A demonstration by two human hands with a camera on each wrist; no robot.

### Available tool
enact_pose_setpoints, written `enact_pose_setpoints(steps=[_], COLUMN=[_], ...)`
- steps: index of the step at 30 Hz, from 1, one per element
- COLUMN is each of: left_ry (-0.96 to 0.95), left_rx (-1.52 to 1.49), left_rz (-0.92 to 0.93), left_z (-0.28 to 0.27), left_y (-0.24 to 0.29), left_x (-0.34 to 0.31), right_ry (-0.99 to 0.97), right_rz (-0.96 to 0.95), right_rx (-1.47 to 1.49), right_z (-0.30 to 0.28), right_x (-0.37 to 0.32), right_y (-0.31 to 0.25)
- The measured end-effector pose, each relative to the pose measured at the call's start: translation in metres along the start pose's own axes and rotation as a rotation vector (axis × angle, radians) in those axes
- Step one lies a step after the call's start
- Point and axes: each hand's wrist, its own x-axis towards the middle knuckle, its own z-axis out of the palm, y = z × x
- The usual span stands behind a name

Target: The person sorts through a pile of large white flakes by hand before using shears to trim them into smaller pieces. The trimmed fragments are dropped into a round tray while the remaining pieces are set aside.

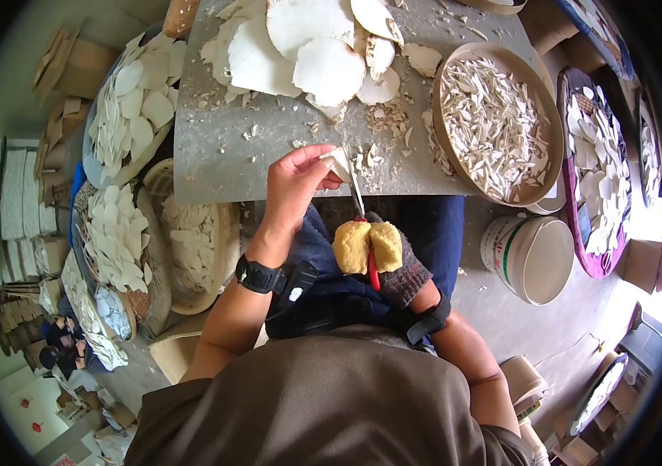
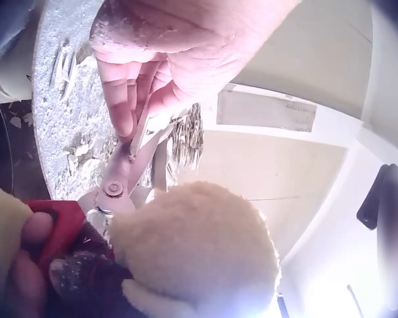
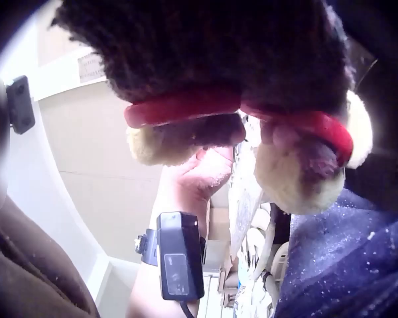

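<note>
In the head view my left hand (image 1: pixel 292 186) pinches a thin, flat off-white piece (image 1: pixel 337 165) by the front edge of the table. My right hand (image 1: pixel 407 276), in a dark knitted glove, grips a pair of red-handled scissors (image 1: pixel 357 196). Yellow spongy padding (image 1: pixel 352 248) covers fingers of that hand. Seen from the left wrist, the scissor blades (image 2: pixel 123 165) reach up to the piece, right below the left fingertips. The right wrist view shows the red handles (image 3: pixel 186 106) against the glove, with padded fingers through the loops.
Large white flat sheets (image 1: pixel 329 70) are piled on the grey table (image 1: pixel 214 167), among scattered crumbs. A round tray (image 1: pixel 436 101) full of narrow slivers stands at right, above a white bucket (image 1: pixel 552 260). Baskets of flat pieces (image 1: pixel 117 229) line the left side.
</note>
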Motion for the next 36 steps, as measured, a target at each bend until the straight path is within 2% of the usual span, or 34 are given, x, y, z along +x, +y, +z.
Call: enact_pose_setpoints(steps=[5, 8, 12, 14, 17, 20, 25, 30, 32, 35, 36], left_ry=[0.021, 0.029, 0.079, 0.028, -0.009, 0.0, 0.047, 0.047, 0.054, 0.056, 0.06], left_rx=[0.003, -0.029, -0.056, 0.045, 0.074, -0.003, -0.057, -0.053, -0.073, -0.046, -0.026], left_rz=[-0.049, -0.013, 0.026, 0.038, 0.039, 0.069, 0.096, -0.001, -0.014, -0.017, -0.009], left_z=[-0.005, -0.005, -0.008, -0.008, -0.006, -0.004, -0.001, -0.01, -0.013, -0.025, -0.033], left_y=[-0.004, -0.002, -0.004, -0.002, 0.0, 0.002, -0.005, -0.003, -0.006, -0.01, -0.01], left_x=[0.005, 0.002, 0.003, 0.001, -0.007, -0.009, -0.01, -0.01, -0.012, -0.022, -0.026], right_ry=[-0.014, -0.012, -0.024, 0.035, -0.06, -0.049, -0.011, -0.193, -0.203, -0.21, -0.171], right_rz=[0.024, 0.043, 0.081, 0.143, -0.012, 0.186, 0.077, 0.096, 0.039, -0.073, 0.027], right_rx=[-0.021, -0.11, 0.181, 0.401, -0.121, 0.425, 0.116, -0.138, -0.136, -0.426, -0.232], right_z=[-0.001, -0.002, -0.002, 0.004, 0.004, 0.002, 0.0, -0.008, -0.002, 0.001, 0.003], right_x=[0.001, 0.002, 0.004, 0.006, 0.013, 0.012, 0.013, 0.009, 0.01, 0.01, 0.01], right_y=[-0.005, -0.01, 0.001, 0.011, -0.007, 0.007, 0.017, -0.003, -0.014, -0.013, -0.011])
